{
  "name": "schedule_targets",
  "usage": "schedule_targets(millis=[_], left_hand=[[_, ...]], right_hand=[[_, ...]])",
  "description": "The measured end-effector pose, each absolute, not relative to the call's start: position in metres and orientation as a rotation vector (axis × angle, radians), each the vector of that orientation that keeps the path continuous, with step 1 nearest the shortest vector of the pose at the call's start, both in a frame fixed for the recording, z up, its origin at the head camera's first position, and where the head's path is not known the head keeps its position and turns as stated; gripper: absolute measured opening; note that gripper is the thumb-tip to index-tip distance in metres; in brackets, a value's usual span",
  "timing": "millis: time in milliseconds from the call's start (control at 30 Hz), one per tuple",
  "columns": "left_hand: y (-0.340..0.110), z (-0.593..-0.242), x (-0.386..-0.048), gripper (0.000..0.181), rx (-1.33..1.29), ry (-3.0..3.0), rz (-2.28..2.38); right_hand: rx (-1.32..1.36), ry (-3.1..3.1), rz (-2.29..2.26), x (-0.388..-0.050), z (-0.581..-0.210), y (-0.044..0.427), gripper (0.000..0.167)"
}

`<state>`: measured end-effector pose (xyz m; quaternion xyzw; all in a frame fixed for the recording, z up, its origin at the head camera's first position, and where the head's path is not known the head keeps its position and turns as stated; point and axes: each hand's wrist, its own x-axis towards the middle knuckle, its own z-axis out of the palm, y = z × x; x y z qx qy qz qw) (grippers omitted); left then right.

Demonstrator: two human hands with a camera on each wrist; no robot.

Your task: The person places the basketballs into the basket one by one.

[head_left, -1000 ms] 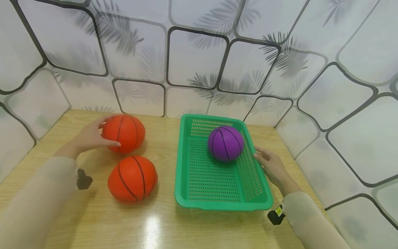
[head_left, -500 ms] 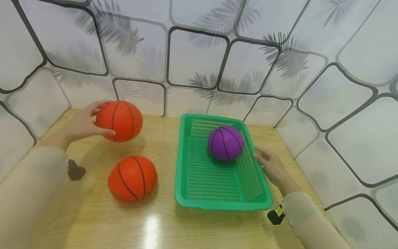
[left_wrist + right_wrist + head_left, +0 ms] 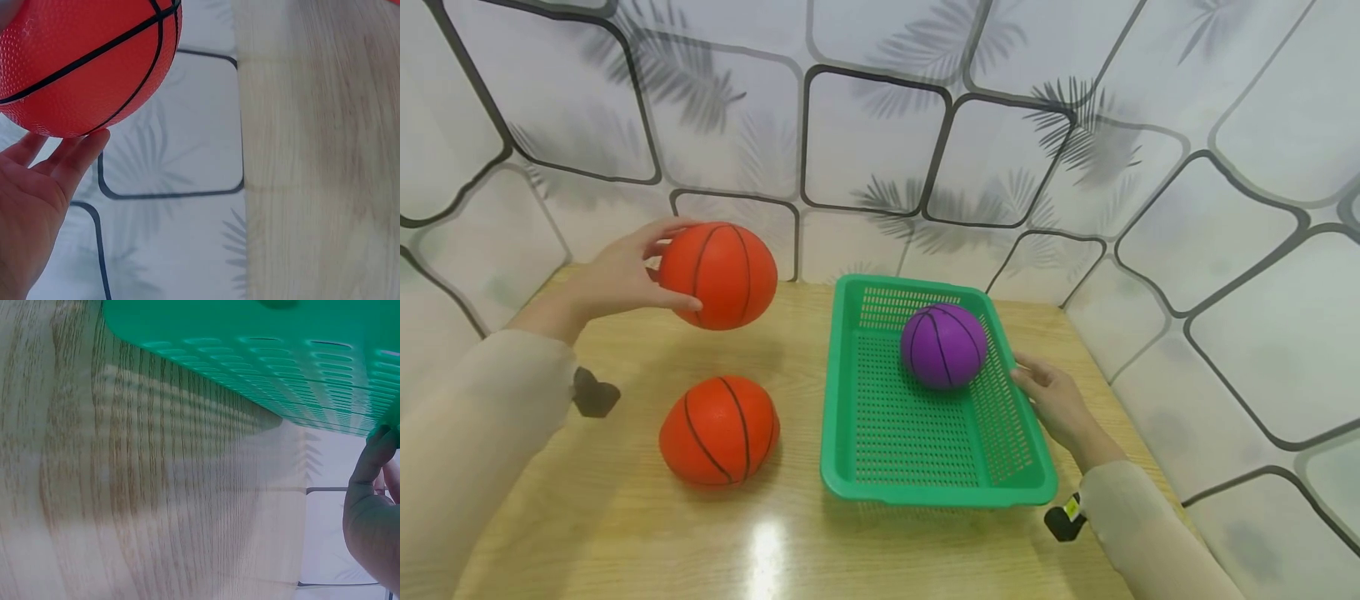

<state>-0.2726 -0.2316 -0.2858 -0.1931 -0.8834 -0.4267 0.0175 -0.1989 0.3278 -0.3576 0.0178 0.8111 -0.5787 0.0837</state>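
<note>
Tabletop [image 3: 820, 567] in light wood grain, two bare hands in frame: at far L, a person's L hand [image 3: 625, 271] grips a red ball [image 3: 722, 275] w/ black seams, holding it off the surface in front of the patterned wall covering [image 3: 872, 142]. L-hand fingers are spread apart & clamped on the ball's L side, thumb on the near side, others toward the far side; the L wrist view shows fingertips [image 3: 100, 139] pressed to the red skin. A second red ball [image 3: 721, 431], slightly lopsided, sits on the wood nearer, btwn the L arm & a green basket [image 3: 940, 497]. The basket, w/ slotted sides & perforated floor, stands R of ctr, a purple ball [image 3: 944, 346] inside its far R part, close to the R side. At R, the R hand [image 3: 1052, 398] holds the basket's R rim, thumb & fingertips at the edge; whether its other fingers are together or apart, can't tell. Both arms wear pale sleeves [image 3: 490, 417], w/ a black device [image 3: 595, 393] under each cuff, the R one bearing a yellow label. Dark outlines & gray fronds cross the wall covering. Bright glare [image 3: 767, 550] marks the tabletop's near part.
</note>
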Motion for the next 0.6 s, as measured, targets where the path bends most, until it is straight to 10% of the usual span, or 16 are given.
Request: schedule_targets(millis=[600], left_hand=[[-0.162, -0.269, -0.275, 0.095, -0.956, -2.665, -1.448]], right_hand=[[0.07, 2.434, -1.716, -0.2, -0.358, 0.327, 0.057]])
